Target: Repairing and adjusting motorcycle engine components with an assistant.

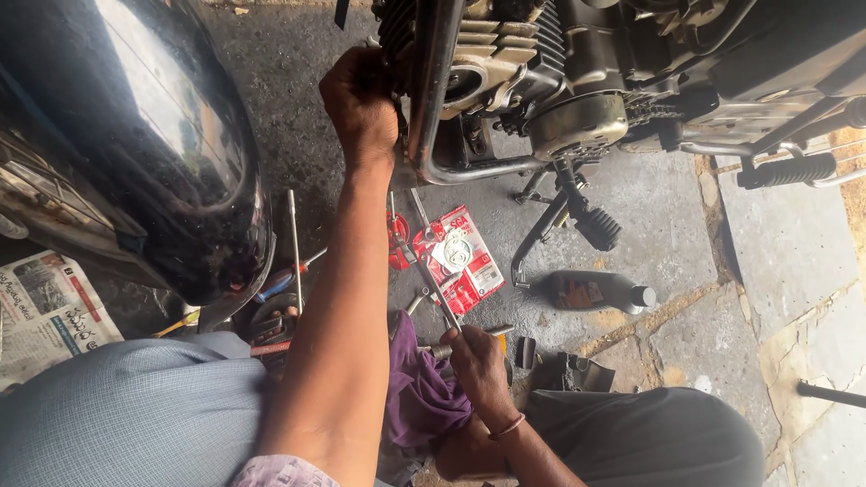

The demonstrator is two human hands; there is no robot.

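Fingers [356, 86] of the left hand [361, 104] are curling shut against the grey finned engine block [505, 54] of the motorcycle, right beside the chromed steel frame tube [433, 99]; whether they are pinching a small part there or just bracing, I cannot tell, since the knuckles are hiding it. Down low, the right hand [478, 365] is closing its fingers around a slim steel socket wrench [437, 298], whose shaft is angling up toward the engine, probably kept ready for reaching the same spot. The hand is resting over a crumpled purple rag [419, 392] lying between the person's knees, handy for wiping. Just beyond, a red-and-white gasket packet [465, 257] is lying flat on the wet grey concrete floor [649, 234], with a grey plastic oil bottle [591, 291] on its side near the folded black kickstand [550, 225]. More loose steel tools [293, 243] are spreading out leftward, near a glossy black fuel tank [153, 153] and a folded newspaper [45, 311].
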